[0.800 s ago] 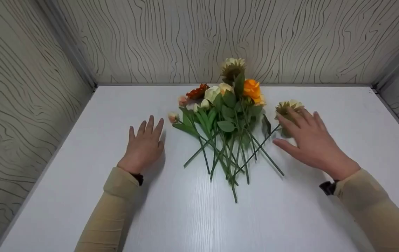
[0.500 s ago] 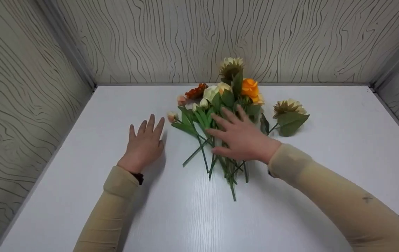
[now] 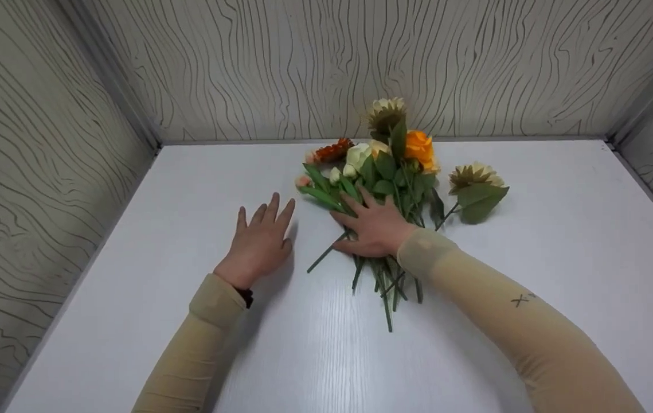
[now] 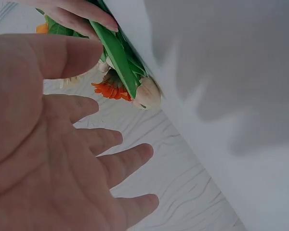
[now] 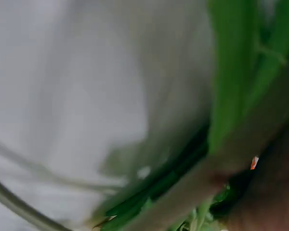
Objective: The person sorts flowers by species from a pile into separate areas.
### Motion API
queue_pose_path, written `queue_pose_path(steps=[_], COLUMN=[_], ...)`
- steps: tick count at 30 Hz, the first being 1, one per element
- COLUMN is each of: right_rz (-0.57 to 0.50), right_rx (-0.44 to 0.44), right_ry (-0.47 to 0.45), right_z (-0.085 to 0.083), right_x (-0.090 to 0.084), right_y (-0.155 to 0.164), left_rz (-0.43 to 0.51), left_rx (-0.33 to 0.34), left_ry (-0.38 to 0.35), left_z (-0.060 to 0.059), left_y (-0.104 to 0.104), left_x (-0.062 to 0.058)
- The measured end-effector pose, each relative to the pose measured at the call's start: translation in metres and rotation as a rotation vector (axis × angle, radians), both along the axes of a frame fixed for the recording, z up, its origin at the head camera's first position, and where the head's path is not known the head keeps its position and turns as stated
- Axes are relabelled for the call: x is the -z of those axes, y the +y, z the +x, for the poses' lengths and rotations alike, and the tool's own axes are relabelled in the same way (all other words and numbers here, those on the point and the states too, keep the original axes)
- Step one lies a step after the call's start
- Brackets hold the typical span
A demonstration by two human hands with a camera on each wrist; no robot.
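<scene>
On the white rectangular table, a bunch of orange, rust-red, cream and pink flowers on green stems reaches the back edge; the right hand, fingers straight and apart, lies across it; the left hand, fingers spread, is between it and the left edge; a cream flower with one broad leaf lies nearer the right edge

Tan is running the length of the left sleeve and right sleeve, a broad left cuff and right cuff finishing them off. Look, the right sleeve is sporting a small dark X-like mark, creases are bunching further back, and a black piece is peeking from the left cuff!
</scene>
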State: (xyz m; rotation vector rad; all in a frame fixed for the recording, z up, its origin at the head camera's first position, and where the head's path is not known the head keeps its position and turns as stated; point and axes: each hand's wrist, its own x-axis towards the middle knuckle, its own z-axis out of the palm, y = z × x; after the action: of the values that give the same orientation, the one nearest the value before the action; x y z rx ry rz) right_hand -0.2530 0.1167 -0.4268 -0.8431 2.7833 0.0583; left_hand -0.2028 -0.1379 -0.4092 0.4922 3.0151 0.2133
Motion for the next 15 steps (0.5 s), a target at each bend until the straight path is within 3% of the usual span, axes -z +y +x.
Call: queue_pose_path(steps=[7,15], right_rz=[-0.032,-0.099], right_rx=[0.076,0.117], right_ry=[-0.037,-0.022], right_z=[0.012,0.023], right_x=[0.002,0.004], right_y=[0.035,0.097], left_rz=[-0.002,-0.026], left_rx=[0.098,0.204], left_ry=[0.011,0.059], left_z=[0.006,0.012], left_y=[0.028,0.065], left_x=[-0.002,-0.006])
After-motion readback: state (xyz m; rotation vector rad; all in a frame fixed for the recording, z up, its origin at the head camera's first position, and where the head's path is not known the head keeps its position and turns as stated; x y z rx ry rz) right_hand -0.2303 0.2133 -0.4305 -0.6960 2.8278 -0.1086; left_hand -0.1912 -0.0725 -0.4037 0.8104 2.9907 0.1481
